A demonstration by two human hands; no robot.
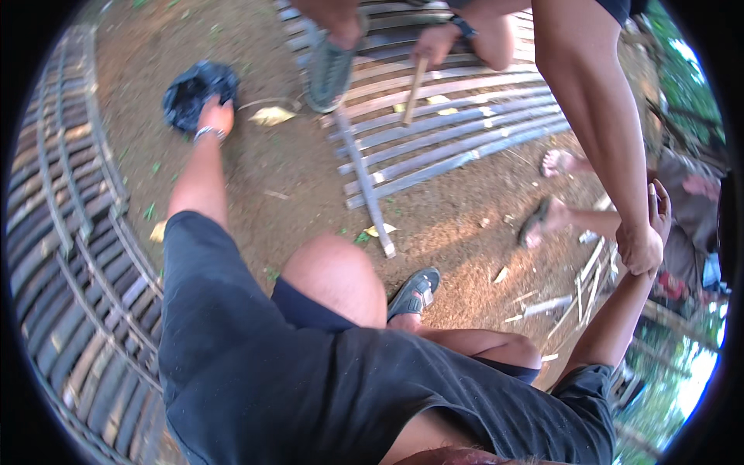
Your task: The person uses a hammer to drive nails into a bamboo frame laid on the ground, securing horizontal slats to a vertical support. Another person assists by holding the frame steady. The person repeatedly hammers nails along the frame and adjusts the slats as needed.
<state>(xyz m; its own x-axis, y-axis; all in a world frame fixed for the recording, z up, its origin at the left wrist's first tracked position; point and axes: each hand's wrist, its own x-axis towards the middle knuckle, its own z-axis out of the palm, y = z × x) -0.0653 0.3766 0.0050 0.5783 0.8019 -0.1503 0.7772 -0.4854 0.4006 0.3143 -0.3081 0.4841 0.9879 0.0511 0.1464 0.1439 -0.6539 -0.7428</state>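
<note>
"Brown earth [294,178] spreads outdoors before you, with a slatted panel [457,151] lying on it ahead and a slatted frame [62,310] curving along your left. What about your left grip [217,118]?"

"Yours is closed on the edge of a black plastic bag [180,101], which sits on the ground ahead and to your left, its mouth open. One yellow leaf [272,115] lies near its right side."

"And your right grip [661,219]?"

"Off to your right, overlapping another person's hand [642,251] around your wrist; whether your fingers are closed, I cannot tell."

"Anyone else near you?"

"Ahead of you, a co-worker's hand [436,43] holds a wooden stick [417,89] over the panel."
</note>
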